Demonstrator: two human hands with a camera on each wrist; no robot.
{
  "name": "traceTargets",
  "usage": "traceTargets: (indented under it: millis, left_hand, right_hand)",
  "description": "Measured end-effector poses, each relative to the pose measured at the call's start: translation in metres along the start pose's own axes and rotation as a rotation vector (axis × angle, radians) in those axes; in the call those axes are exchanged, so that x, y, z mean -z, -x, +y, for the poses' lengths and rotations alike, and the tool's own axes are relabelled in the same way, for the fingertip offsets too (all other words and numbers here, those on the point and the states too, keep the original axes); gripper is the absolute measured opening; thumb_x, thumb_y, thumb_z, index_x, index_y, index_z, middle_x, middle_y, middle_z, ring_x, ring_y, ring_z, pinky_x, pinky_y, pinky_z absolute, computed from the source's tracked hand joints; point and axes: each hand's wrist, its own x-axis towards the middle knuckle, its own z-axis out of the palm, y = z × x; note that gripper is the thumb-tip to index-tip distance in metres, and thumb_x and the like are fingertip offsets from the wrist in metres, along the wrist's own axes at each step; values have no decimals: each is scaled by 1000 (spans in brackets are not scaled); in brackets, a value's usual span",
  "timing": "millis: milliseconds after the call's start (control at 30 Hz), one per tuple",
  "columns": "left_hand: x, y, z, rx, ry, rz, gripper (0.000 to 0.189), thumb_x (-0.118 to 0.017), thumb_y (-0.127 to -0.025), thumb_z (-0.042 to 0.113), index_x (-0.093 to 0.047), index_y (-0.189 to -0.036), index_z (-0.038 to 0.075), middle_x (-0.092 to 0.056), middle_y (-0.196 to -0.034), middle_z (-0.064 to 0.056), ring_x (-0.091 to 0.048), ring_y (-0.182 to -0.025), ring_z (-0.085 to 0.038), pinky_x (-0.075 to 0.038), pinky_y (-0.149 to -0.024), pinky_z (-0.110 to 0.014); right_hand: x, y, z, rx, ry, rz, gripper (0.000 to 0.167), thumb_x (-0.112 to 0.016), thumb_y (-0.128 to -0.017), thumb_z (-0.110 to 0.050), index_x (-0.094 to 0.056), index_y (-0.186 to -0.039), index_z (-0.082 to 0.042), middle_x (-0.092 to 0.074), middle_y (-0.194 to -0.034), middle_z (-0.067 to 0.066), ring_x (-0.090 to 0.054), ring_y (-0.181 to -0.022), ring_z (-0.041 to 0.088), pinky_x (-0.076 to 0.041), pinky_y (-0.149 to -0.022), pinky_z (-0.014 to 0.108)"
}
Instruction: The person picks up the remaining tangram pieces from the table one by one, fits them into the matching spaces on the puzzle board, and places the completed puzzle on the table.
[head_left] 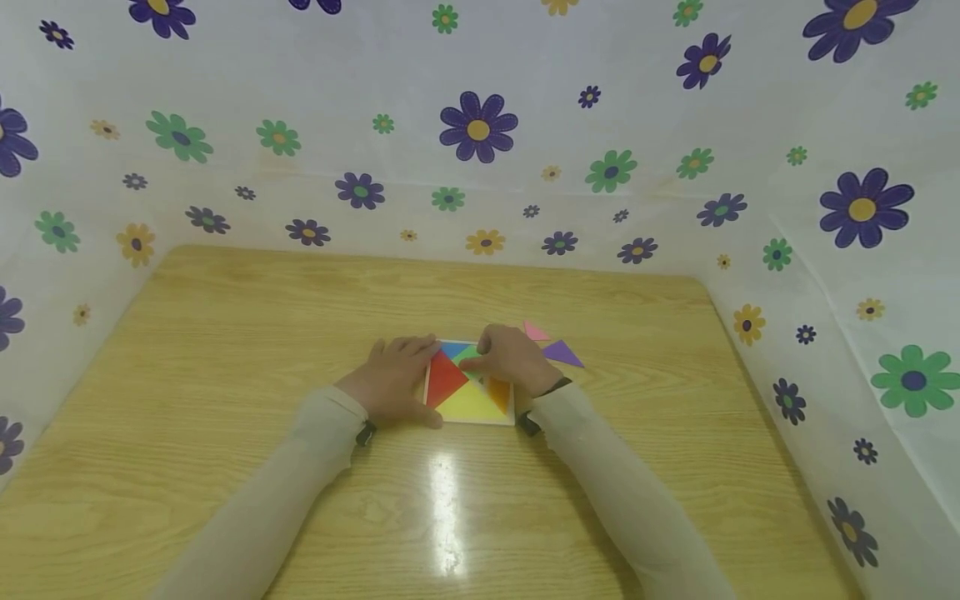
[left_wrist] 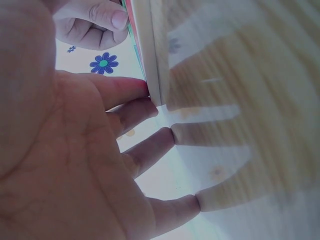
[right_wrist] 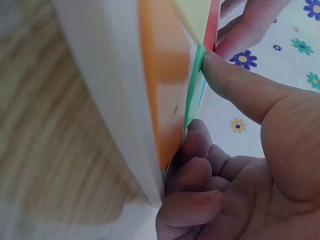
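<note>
A tangram tray with a pale rim point(right_wrist: 117, 85) lies flat on the table. In it are a red triangle point(head_left: 446, 380), a yellow triangle point(head_left: 468, 405), an orange piece point(head_left: 498, 395) and a blue piece point(head_left: 453, 347). My left hand point(head_left: 393, 379) rests along the tray's left side, fingers extended, fingertips on the table and by the rim. Over the tray's upper right, my right hand point(head_left: 517, 358) pinches a green piece point(right_wrist: 194, 92) between thumb and curled index finger. That hand partly hides the green piece in the head view.
Just right of the tray, a pink triangle point(head_left: 536, 332) and a purple triangle point(head_left: 564, 353) lie on the wooden table point(head_left: 300, 292). White flower-patterned sheeting point(head_left: 420, 158) stands up around the table's back and sides.
</note>
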Motion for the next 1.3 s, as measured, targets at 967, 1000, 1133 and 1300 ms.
traceTargets:
  millis: [967, 1000, 1133, 1300]
  left_hand:
    - [3, 0, 1, 0, -15, 16, 121, -78, -75, 72, -24, -165, 11, -22, -172, -7, -22, -156, -35, -13, -122, -70]
    - [2, 0, 1, 1, -15, 15, 121, -78, -75, 72, -24, -165, 11, -23, -172, -7, -22, -156, -35, -13, -122, -69]
    - [1, 0, 0, -3, -16, 17, 122, -78, -74, 72, -25, -165, 12, -23, -171, -7, -22, -156, -35, -13, -122, -69]
    - [1, 0, 0, -7, -12, 16, 122, -78, -74, 73, -25, -165, 11, -23, -171, -7, -22, -156, -36, -14, -122, -69]
  right_hand:
    - [55, 29, 88, 152, -87, 237, 19, -66, -101, -27, -69, -104, -8, -68, -95, 6, -59, -85, 23, -51, -77, 36]
    - [54, 29, 87, 156, -76, 214, 19, -67, -101, -28, -70, -104, -9, -68, -94, 6, -59, -85, 22, -51, -77, 36]
    - [46, 29, 82, 157, -62, 146, 22, -71, -97, -35, -70, -99, -13, -66, -91, 3, -58, -83, 21, -51, -77, 37]
    - [31, 33, 70, 184, -73, 73, 28, -80, -90, -39, -65, -93, -16, -62, -87, 0, -56, -81, 18, -48, -74, 34]
